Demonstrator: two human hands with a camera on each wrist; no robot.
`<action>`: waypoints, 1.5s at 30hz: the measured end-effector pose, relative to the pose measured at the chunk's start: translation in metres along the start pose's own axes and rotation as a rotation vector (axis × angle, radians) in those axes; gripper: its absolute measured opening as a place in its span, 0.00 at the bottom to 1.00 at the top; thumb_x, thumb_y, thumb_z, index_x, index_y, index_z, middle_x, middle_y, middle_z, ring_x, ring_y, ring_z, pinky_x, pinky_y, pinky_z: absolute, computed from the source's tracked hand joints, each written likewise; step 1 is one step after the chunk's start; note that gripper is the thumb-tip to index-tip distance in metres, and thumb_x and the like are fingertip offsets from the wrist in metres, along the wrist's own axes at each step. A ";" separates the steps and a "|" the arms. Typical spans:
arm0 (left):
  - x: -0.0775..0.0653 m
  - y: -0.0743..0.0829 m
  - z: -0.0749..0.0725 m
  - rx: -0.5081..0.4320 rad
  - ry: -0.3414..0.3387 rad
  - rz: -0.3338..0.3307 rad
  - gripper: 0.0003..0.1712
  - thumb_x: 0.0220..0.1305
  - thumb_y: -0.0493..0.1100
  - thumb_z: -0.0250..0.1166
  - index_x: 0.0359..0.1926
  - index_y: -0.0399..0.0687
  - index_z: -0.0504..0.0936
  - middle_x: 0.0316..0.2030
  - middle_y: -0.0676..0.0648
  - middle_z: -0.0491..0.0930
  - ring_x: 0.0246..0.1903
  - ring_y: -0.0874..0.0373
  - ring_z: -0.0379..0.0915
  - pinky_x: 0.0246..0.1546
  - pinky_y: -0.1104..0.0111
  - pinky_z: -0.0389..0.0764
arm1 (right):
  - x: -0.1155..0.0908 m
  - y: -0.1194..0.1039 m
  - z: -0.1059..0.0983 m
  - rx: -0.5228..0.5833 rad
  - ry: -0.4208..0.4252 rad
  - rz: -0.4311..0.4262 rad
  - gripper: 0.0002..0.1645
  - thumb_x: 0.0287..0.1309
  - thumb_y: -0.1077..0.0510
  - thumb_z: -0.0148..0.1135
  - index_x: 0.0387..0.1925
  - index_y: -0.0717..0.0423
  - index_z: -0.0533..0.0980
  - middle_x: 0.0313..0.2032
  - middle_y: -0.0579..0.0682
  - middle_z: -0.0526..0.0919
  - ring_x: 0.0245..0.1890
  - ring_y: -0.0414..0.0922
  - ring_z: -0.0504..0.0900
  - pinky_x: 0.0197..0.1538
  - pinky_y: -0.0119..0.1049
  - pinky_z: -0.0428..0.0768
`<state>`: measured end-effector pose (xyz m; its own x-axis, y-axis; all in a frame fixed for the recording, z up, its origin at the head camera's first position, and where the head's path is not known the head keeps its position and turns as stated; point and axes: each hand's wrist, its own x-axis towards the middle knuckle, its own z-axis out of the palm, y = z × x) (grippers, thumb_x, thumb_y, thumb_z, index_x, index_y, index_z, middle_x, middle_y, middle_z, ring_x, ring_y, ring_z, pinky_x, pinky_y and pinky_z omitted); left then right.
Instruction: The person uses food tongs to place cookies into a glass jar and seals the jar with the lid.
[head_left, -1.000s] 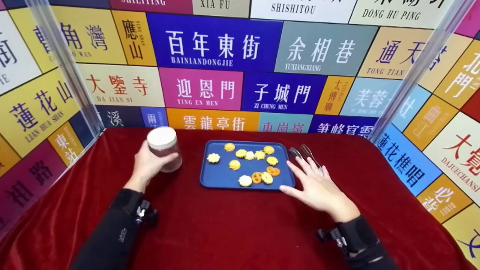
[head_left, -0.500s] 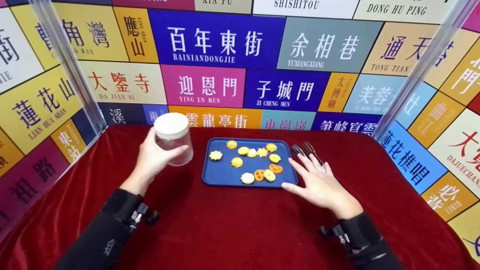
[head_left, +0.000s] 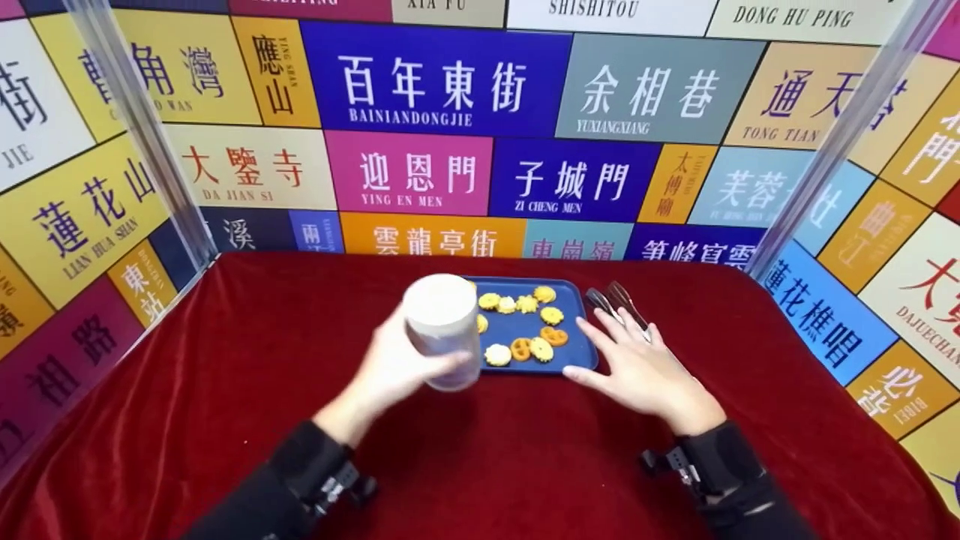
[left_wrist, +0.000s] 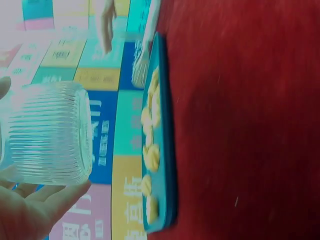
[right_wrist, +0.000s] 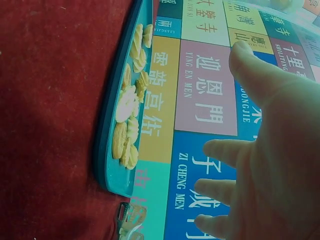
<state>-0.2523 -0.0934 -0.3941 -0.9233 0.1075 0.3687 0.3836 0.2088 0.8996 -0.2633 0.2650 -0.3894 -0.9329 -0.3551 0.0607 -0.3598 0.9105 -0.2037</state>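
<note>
My left hand (head_left: 397, 360) grips a clear ribbed jar (left_wrist: 47, 132) with a white lid (head_left: 440, 304), thumb across its near side. In the head view the jar overlaps the left part of a blue tray (head_left: 525, 330); the left wrist view shows it raised off the cloth. Cookies (head_left: 498, 355) and pretzels (head_left: 553, 336) lie spread on the tray, some hidden behind the jar. My right hand (head_left: 645, 375) hovers with fingers spread over the tray's right edge, holding nothing. Beside those fingers lie tongs (head_left: 626, 301), partly covered by the hand.
A dark red cloth (head_left: 510, 450) covers the table. Walls with coloured name panels (head_left: 442, 90) stand behind and on both sides, with clear corner posts (head_left: 832, 135) at the back left and right.
My left hand has lifted the jar and carried it right, from beside the tray to in front of its left part. My right hand has stayed nearly still.
</note>
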 end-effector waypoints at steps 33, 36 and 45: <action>-0.032 -0.059 0.065 -0.238 -0.383 -0.073 0.62 0.50 0.39 0.86 0.81 0.48 0.59 0.66 0.47 0.76 0.65 0.53 0.71 0.72 0.55 0.66 | -0.001 -0.011 0.002 0.019 0.030 -0.040 0.58 0.65 0.17 0.52 0.83 0.45 0.60 0.82 0.60 0.58 0.83 0.68 0.46 0.77 0.75 0.40; -0.031 -0.060 0.067 -0.245 -0.383 -0.063 0.62 0.49 0.39 0.86 0.81 0.48 0.60 0.66 0.47 0.77 0.65 0.52 0.72 0.73 0.55 0.65 | -0.004 -0.019 -0.003 0.041 0.041 -0.067 0.57 0.66 0.18 0.53 0.84 0.44 0.60 0.82 0.58 0.58 0.83 0.66 0.46 0.79 0.72 0.42; -0.032 -0.070 0.067 -0.289 -0.405 -0.032 0.65 0.50 0.40 0.87 0.83 0.50 0.56 0.68 0.47 0.75 0.66 0.52 0.71 0.74 0.55 0.64 | -0.004 -0.073 -0.019 0.136 0.113 -0.256 0.56 0.66 0.21 0.59 0.84 0.42 0.57 0.81 0.48 0.62 0.81 0.52 0.60 0.78 0.63 0.59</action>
<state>-0.2478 -0.0459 -0.4846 -0.8305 0.4864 0.2713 0.2817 -0.0534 0.9580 -0.2335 0.2040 -0.3563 -0.8112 -0.5362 0.2335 -0.5846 0.7551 -0.2967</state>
